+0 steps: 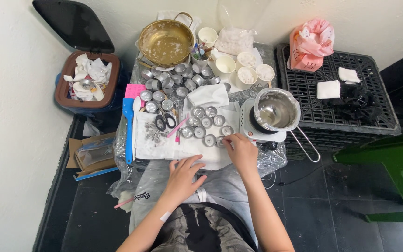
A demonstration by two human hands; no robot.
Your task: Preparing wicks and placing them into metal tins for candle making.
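Observation:
My right hand (241,151) reaches onto the white paper (197,149), its fingertips pinched at a small silver tin cup (221,141) at the near right of a cluster of tin cups (204,123); the pinch itself is too small to make out. My left hand (184,175) rests flat with fingers spread on the near edge of the paper, holding nothing. More empty tin cups (173,81) lie piled farther back.
A metal pot (276,109) sits on a small white hot plate (260,135) at the right. Scissors (165,121), a blue spatula (128,126), a brass bowl (165,42), cups of white wax (248,74), a black crate (336,98) and a waste bin (87,79) surround the work area.

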